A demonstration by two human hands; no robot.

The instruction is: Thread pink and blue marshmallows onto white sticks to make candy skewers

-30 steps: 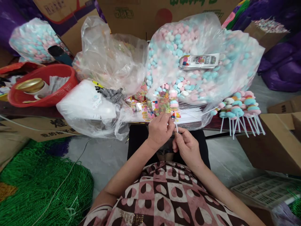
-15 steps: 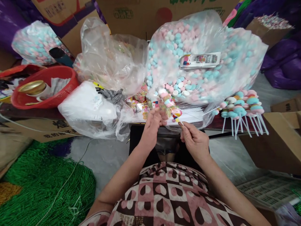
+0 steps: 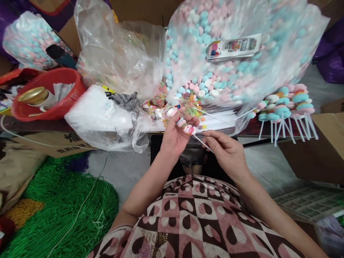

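A marshmallow skewer (image 3: 189, 129), with white, pink and blue candies on a white stick, lies between my hands at the table's front edge. My left hand (image 3: 174, 138) is turned palm up, its fingers curled round the candy end. Between thumb and fingers, my right hand (image 3: 228, 150) pinches the stick's lower part. Just beyond are loose white sticks (image 3: 221, 120) and small colourful gummies (image 3: 197, 111), partly covered by clear plastic. The big clear bag of pastel marshmallows (image 3: 185, 46) spreads behind them, carrying a stack of printed wrappers (image 3: 233, 47).
Several assembled marshmallow skewers (image 3: 286, 104) lie at the table's right end, sticks hanging over the edge. A white plastic bag (image 3: 99, 120) and a red basket (image 3: 70, 87) stand left. Green stringy material (image 3: 80, 211) covers the floor at left; an open carton (image 3: 314, 150) is at right.
My left hand, blurred beside the skewer before, has turned palm up with the candies in its fingers. The right hand still pinches the stick. The camera view has tilted down.
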